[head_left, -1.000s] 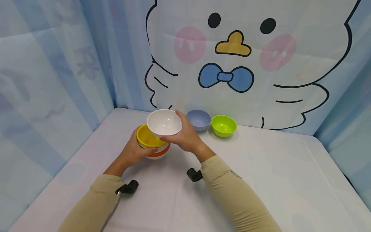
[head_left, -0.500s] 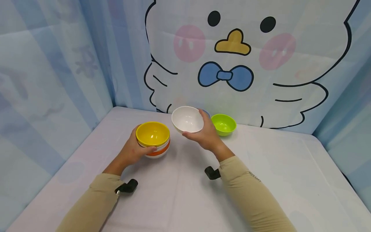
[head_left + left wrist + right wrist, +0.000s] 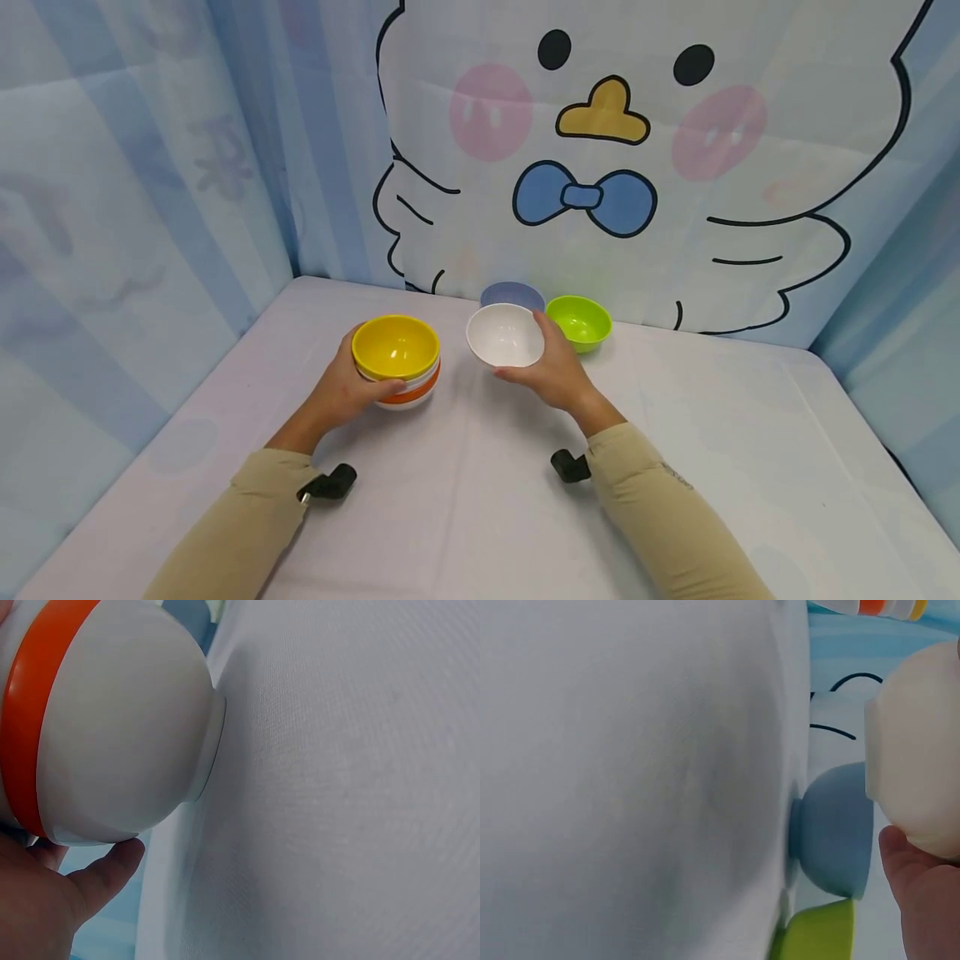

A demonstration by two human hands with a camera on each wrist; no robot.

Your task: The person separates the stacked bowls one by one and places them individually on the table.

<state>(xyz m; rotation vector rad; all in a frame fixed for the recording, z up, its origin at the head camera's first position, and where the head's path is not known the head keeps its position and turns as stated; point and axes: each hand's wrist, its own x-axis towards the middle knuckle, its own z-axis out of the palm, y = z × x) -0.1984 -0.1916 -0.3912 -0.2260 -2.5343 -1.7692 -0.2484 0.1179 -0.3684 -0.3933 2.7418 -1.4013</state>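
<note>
My right hand (image 3: 555, 367) grips a white bowl (image 3: 505, 335) by its side, thumb at the near rim. In the right wrist view this white bowl (image 3: 919, 750) is held clear above the table. My left hand (image 3: 345, 387) holds a stack of nested bowls, with a yellow bowl (image 3: 395, 348) on top. Below it in the stack is a white bowl with an orange band (image 3: 412, 393). The left wrist view shows that banded bowl (image 3: 124, 724) from the side, its foot close to the tablecloth and my fingers around it.
A blue-purple bowl (image 3: 513, 293) stands at the back, partly hidden behind the held white bowl. Right beside it sits a lime green bowl (image 3: 580, 323). Patterned curtains (image 3: 600, 250) close off the table's back and sides. A pale cloth (image 3: 465, 517) covers the table.
My right hand has carried the white bowl from over the yellow one to the right, then lower and nearer, in front of the blue-purple bowl. My left hand has stayed on the stack.
</note>
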